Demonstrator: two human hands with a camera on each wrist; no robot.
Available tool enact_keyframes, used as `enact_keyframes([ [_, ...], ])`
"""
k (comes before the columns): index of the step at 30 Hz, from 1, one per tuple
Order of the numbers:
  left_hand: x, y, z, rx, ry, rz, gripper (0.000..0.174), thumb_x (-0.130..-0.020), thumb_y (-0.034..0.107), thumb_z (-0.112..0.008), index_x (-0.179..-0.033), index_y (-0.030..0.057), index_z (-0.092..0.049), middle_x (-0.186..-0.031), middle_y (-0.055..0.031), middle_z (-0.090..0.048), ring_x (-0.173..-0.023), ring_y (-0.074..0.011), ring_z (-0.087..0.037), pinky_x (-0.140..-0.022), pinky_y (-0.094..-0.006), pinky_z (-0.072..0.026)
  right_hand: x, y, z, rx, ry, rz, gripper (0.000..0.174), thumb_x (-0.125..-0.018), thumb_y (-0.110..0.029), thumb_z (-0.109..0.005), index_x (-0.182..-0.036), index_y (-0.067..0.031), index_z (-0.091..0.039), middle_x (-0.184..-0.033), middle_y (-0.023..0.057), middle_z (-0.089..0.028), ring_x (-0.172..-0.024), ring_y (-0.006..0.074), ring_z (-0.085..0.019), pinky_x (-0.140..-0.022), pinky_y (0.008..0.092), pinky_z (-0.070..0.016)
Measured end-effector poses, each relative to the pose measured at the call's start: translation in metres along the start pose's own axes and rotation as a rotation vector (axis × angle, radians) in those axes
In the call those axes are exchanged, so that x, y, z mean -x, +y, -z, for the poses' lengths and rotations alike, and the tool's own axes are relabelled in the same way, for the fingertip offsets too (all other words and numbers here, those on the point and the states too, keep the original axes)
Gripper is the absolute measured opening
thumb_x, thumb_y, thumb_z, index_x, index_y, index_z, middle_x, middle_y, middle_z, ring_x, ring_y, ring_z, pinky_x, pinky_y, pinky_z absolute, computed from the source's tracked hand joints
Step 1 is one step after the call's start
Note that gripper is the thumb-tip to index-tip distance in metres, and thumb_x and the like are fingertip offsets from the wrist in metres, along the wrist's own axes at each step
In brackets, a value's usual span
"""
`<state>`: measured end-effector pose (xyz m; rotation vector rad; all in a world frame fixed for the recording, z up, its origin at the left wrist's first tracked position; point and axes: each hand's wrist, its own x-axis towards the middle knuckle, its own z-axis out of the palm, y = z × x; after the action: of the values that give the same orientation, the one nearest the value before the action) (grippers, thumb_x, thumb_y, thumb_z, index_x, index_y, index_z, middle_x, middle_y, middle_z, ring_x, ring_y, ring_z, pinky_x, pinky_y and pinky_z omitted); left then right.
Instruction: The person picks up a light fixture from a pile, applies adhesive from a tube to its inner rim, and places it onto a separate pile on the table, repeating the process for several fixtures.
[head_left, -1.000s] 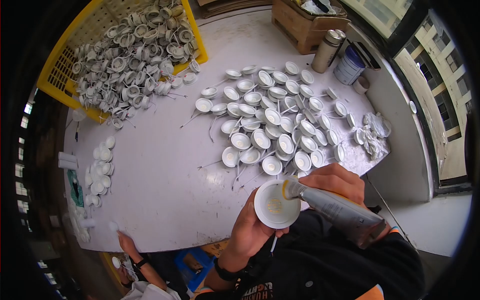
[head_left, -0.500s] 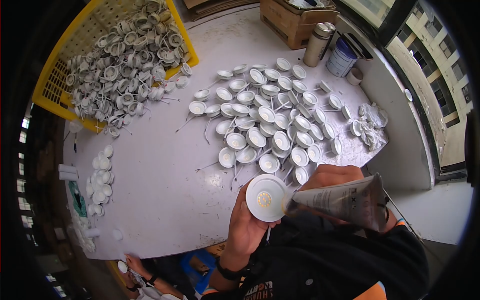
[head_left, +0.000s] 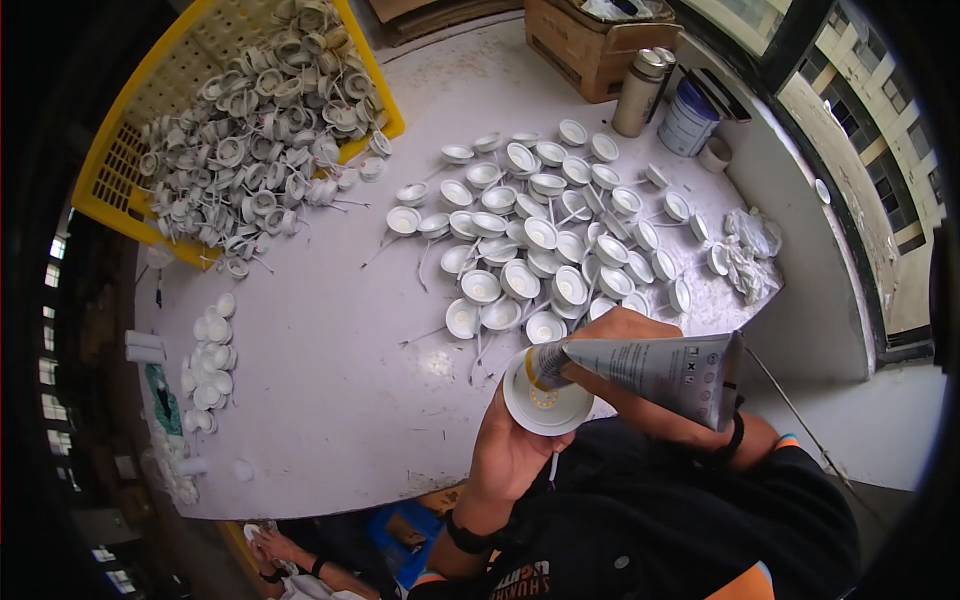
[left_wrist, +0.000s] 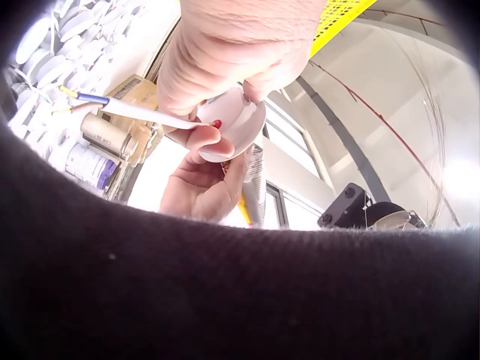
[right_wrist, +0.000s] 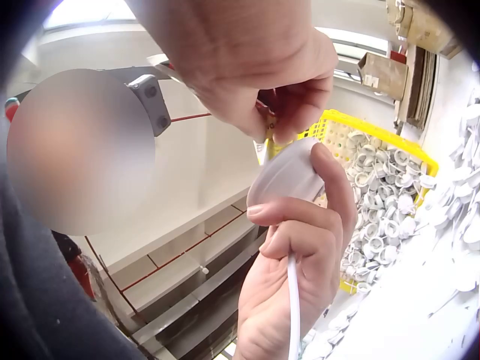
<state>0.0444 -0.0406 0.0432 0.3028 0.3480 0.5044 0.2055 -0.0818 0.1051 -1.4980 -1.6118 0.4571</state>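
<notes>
My left hand grips a round white lamp housing from below, its open face up with a yellow LED disc inside. A white cable hangs from the housing through my left palm. My right hand grips a grey squeeze tube, its nozzle touching the housing's inside near the rim. In the left wrist view the housing sits between my left hand's fingers, with the right hand behind it. The right wrist view shows the housing's back.
Several white housings with cables lie spread on the white table. A yellow crate full of housings stands at the far left. Small white caps lie at the left edge. A cardboard box, a flask and a can stand far right. Another person's hand shows below the table edge.
The tube has swung from pointing at the housing's right rim to lying over it, nozzle now inside the housing. Both hands shifted slightly with the housing.
</notes>
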Motion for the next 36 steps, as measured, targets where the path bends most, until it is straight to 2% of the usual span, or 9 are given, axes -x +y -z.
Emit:
enact_keyframes([
  [4, 0.000, 0.002, 0.005, 0.074, 0.002, 0.021, 0.047, -0.090, 0.041, -0.025, -0.118, 0.0058, -0.036, -0.099, -0.0113, -0.051, -0.070, -0.0171, -0.048, -0.055, -0.0272, -0.0378, 0.006, -0.006, 0.000, -0.184, 0.078, -0.234, 0.011, -0.074, -0.008, -0.061, -0.084, -0.0051, -0.057, -0.079, 0.0062, -0.056, -0.072, 0.0208, -0.054, -0.063, 0.0305, -0.0438],
  [8, 0.000, 0.009, 0.025, 0.128, -0.061, -0.015, 0.049, -0.090, 0.042, -0.020, -0.117, 0.0052, -0.037, -0.101, -0.0136, -0.051, -0.066, -0.0185, -0.048, -0.055, -0.0273, -0.0368, 0.013, 0.007, 0.001, -0.153, 0.093, -0.100, 0.016, -0.070, 0.000, -0.059, -0.083, -0.0007, -0.050, -0.078, 0.0082, -0.051, -0.059, 0.0128, -0.052, -0.050, 0.0229, -0.0451],
  [15, 0.009, 0.050, 0.122, -0.370, 0.501, -0.273, 0.056, -0.087, 0.051, -0.023, -0.108, 0.0038, -0.045, -0.091, -0.0126, -0.058, -0.061, -0.0153, -0.050, -0.049, -0.0240, -0.0355, 0.023, 0.003, -0.004, -0.545, 0.247, -0.588, 0.017, -0.071, -0.003, -0.059, -0.084, -0.0005, -0.049, -0.071, 0.0053, -0.051, -0.056, 0.0097, -0.051, -0.050, 0.0215, -0.0428],
  [21, 0.033, 0.088, 0.254, -0.778, 1.041, -0.080, 0.053, -0.086, 0.049, -0.027, -0.105, 0.0045, -0.049, -0.087, -0.0089, -0.059, -0.071, -0.0133, -0.056, -0.053, -0.0218, -0.0400, 0.025, 0.009, -0.005, -0.568, 0.189, -0.626, 0.017, -0.076, -0.008, -0.060, -0.086, -0.0017, -0.047, -0.069, 0.0043, -0.052, -0.059, 0.0086, -0.050, -0.053, 0.0207, -0.0419],
  [26, 0.039, 0.105, 0.316, -1.346, 1.482, -0.371, 0.046, -0.085, 0.040, -0.036, -0.104, 0.0005, -0.050, -0.092, -0.0125, -0.058, -0.080, -0.0264, -0.055, -0.069, -0.0342, -0.0434, 0.021, 0.012, -0.005, -0.584, 0.198, -0.656, 0.018, -0.075, -0.008, -0.059, -0.085, -0.0016, -0.046, -0.065, 0.0044, -0.051, -0.056, 0.0092, -0.050, -0.052, 0.0204, -0.0414],
  [28, 0.023, 0.099, 0.272, -1.644, 1.522, -0.541, 0.041, -0.084, 0.036, -0.041, -0.103, 0.0006, -0.050, -0.095, -0.0129, -0.056, -0.086, -0.0287, -0.052, -0.075, -0.0368, -0.0407, 0.020, 0.014, -0.004, -0.589, 0.211, -0.649, 0.019, -0.075, -0.009, -0.060, -0.085, -0.0014, -0.046, -0.064, 0.0045, -0.051, -0.056, 0.0094, -0.050, -0.052, 0.0204, -0.0412],
  [29, 0.010, 0.094, 0.246, -1.942, 1.537, -0.723, 0.037, -0.082, 0.031, -0.045, -0.102, 0.0007, -0.051, -0.098, -0.0133, -0.055, -0.091, -0.0310, -0.049, -0.080, -0.0395, -0.0380, 0.020, 0.015, -0.005, -0.592, 0.214, -0.648, 0.019, -0.075, -0.009, -0.060, -0.085, -0.0014, -0.046, -0.064, 0.0045, -0.051, -0.056, 0.0094, -0.050, -0.052, 0.0204, -0.0412],
  [33, -0.076, 0.070, 0.200, -1.864, 0.608, -0.477, 0.029, -0.076, 0.024, -0.054, -0.097, 0.0036, -0.053, -0.103, -0.0129, -0.051, -0.100, -0.0299, -0.044, -0.085, -0.0412, -0.0333, 0.021, 0.025, -0.002, -0.585, 0.218, -0.664, 0.020, -0.075, -0.011, -0.061, -0.086, -0.0011, -0.047, -0.065, 0.0048, -0.052, -0.056, 0.0099, -0.051, -0.052, 0.0213, -0.0421],
  [36, -0.118, 0.062, 0.205, -2.071, 0.621, -0.316, 0.033, -0.072, 0.025, -0.058, -0.096, 0.0030, -0.055, -0.103, -0.0131, -0.051, -0.099, -0.0304, -0.045, -0.084, -0.0420, -0.0347, 0.020, 0.027, 0.002, -0.590, 0.245, -0.672, 0.021, -0.075, -0.011, -0.061, -0.087, -0.0011, -0.047, -0.065, 0.0048, -0.052, -0.056, 0.0100, -0.051, -0.052, 0.0215, -0.0425],
])
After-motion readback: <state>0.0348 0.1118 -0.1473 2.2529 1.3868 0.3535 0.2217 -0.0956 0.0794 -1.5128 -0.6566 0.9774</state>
